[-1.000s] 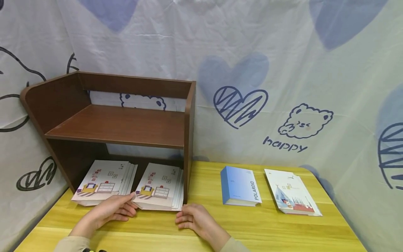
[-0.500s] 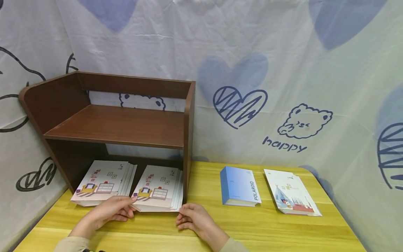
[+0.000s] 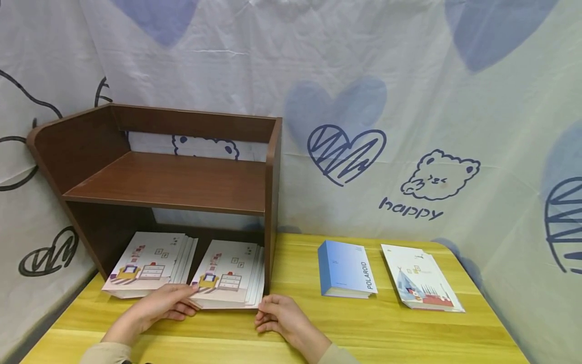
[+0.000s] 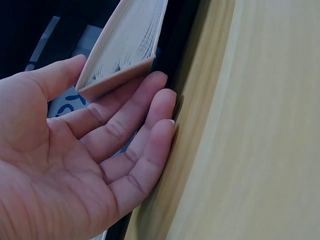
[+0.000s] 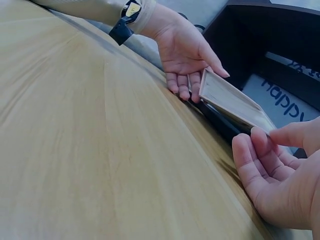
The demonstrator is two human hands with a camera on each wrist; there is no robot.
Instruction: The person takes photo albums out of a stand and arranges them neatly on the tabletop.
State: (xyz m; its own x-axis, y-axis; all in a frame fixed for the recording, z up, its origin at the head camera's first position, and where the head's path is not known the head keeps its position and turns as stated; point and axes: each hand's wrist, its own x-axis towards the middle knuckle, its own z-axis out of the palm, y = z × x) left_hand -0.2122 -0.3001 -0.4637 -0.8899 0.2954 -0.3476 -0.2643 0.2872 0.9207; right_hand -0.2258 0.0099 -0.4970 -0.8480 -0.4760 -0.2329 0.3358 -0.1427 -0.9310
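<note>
A white photo album [image 3: 226, 275] with a yellow armchair and drawers on its cover lies in the lower right part of a brown desk shelf [image 3: 168, 179], its front edge sticking out past the shelf. My left hand [image 3: 159, 309] pinches its near left corner, thumb on top and fingers underneath; the left wrist view shows the page edges of the album [image 4: 127, 42] there. At the near right corner, my right hand [image 3: 286, 318] pinches the cover edge between thumb and fingertips, also seen in the right wrist view. A matching album [image 3: 152, 263] lies just left of it.
To the right of the shelf, a blue album [image 3: 345, 268] marked POLAROID and a white album with a tent picture [image 3: 423, 278] lie on the yellow wooden table [image 3: 386, 333]. A patterned curtain [image 3: 345, 212] hangs behind.
The gripped album has slid slightly toward me, its front edge now further out of the shelf. Both hands keep hold of its corners; the other albums stay put.
</note>
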